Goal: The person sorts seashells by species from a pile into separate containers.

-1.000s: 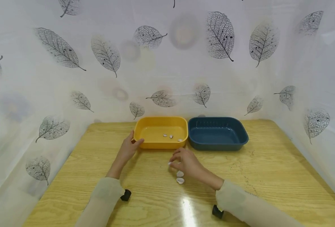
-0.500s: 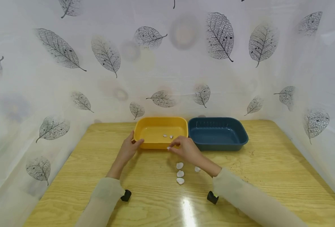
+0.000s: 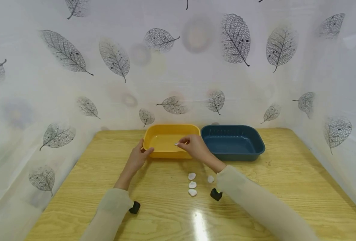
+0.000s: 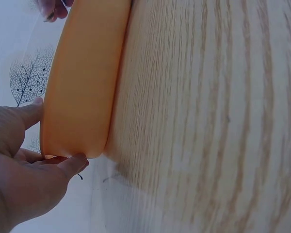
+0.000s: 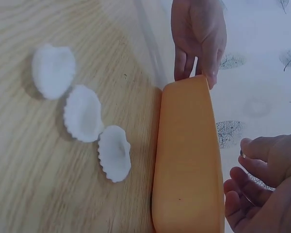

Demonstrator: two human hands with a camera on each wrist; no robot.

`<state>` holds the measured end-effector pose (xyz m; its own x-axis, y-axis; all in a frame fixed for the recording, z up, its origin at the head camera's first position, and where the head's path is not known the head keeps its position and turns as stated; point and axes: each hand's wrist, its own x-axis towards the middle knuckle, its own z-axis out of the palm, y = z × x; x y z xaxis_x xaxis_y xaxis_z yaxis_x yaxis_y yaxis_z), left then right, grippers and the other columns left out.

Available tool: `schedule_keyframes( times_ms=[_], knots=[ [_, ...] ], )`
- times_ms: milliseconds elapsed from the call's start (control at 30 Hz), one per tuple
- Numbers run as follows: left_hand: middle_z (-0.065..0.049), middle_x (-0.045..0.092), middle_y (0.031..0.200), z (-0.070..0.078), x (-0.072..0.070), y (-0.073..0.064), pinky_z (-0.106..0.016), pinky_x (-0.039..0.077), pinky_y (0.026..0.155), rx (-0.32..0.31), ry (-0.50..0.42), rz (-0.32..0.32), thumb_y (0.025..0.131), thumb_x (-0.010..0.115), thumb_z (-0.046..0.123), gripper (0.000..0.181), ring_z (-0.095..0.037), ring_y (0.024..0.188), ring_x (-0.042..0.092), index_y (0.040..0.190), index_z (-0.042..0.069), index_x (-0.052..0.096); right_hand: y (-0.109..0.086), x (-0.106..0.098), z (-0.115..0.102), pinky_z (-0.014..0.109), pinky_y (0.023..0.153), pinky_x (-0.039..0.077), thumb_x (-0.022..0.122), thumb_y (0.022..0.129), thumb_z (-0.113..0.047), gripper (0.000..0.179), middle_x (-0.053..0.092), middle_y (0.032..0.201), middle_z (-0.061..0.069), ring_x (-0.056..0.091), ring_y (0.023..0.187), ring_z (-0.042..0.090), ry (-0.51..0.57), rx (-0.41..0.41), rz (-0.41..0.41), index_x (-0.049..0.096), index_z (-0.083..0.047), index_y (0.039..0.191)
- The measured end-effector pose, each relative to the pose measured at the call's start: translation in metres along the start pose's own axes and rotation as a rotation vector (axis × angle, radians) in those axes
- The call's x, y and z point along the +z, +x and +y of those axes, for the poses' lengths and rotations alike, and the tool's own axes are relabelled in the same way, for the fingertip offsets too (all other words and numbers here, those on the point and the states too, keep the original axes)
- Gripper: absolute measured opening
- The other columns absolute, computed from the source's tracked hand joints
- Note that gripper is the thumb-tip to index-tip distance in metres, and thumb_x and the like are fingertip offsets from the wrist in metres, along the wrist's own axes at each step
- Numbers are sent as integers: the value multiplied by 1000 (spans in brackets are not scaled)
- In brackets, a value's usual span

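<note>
My left hand [image 3: 136, 157] grips the near left corner of a yellow plastic tray [image 3: 168, 155], thumb at the rim and fingers at its end wall. Over the right part of that tray, my right hand [image 3: 195, 146] pinches a small seashell [image 5: 242, 153], mostly covered by the fingertips. A white speck shows at those fingertips in the head view; whether it is the held shell or one lying in the tray, I cannot tell. Three white ridged seashells [image 5: 82, 114] lie in a line on the table before the tray. Another white seashell [image 3: 210, 179] lies right of them.
A dark blue tray [image 3: 232, 156] stands against the yellow one on its right. Both are on a wooden table [image 3: 162, 214], near its back edge. A leaf-printed white curtain [image 3: 178, 67] hangs behind and at the sides.
My right hand has moved from the table beside the shell line, up over the yellow tray's front rim, with the small seashell pinched. My left hand has stayed at the tray's corner.
</note>
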<state>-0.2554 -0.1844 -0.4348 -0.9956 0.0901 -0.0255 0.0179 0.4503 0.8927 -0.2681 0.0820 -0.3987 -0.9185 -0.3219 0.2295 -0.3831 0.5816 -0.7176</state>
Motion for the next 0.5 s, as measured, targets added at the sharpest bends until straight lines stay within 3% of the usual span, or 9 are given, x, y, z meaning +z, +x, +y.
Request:
schedule_keyframes(
  times_ms=[500],
  knots=[
    [-28,11,168,-2,0,1,-51,37,117,-4,3,5,108,58,27,82,-42,150,29,161,-9,6,31,15,10,27,54,53,73,99,-22,22,77,95,9,67,62,15,22,116,21,80,-3,106]
  ],
)
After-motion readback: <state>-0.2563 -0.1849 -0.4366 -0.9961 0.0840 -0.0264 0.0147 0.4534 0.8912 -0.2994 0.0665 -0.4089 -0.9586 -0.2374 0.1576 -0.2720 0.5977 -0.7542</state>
